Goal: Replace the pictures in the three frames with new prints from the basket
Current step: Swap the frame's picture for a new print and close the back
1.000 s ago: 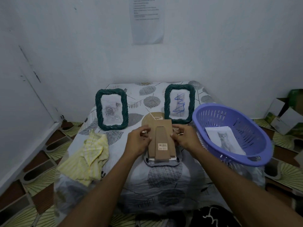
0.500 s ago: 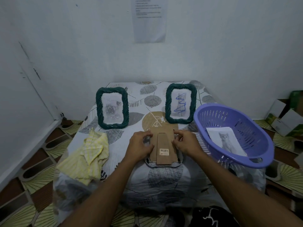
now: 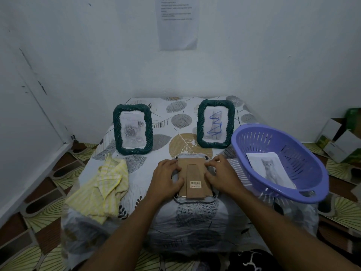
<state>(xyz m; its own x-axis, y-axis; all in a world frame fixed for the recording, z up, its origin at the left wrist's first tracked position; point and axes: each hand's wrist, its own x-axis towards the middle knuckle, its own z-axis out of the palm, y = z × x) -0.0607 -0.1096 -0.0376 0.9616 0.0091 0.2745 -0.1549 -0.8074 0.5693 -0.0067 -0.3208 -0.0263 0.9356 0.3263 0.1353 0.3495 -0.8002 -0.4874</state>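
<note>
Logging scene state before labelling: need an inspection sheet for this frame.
Surface: table under a leaf-print cover.
Job's things: flat frame face down at centre, brown back and stand upward; left frame upright, rose picture; right frame upright, blue-scribbled picture; basket at the table's right edge, prints inside, cat on top.
Clutter: yellow cloth crumpled at left.
Grippers: left hand and right hand grip the flat frame's sides.
Cables: nothing seen.
Surroundings: white walls, sheet on the back wall; boxes on the floor at right.
</note>
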